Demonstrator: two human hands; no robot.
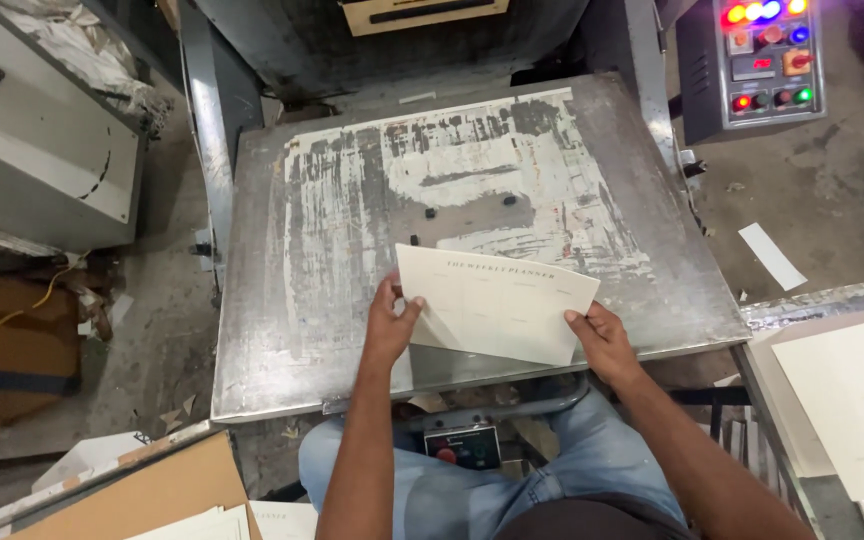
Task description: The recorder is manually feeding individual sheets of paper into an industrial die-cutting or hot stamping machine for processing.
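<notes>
A cream printed sheet [497, 305] is held flat just above the near edge of a worn grey metal machine plate [332, 300]. My left hand [389, 325] grips the sheet's left edge, thumb on top. At the sheet's right corner my right hand [602, 340] pinches it. The plate carries patches of torn white paper residue [472, 170] and two small black stops [430, 212].
A control box with coloured lit buttons [764, 55] stands at the upper right. Cream sheets lie stacked on a stand at the right [852, 390]. More sheets and brown cardboard [162, 495] sit at the lower left. A grey cabinet [42, 150] stands at the left.
</notes>
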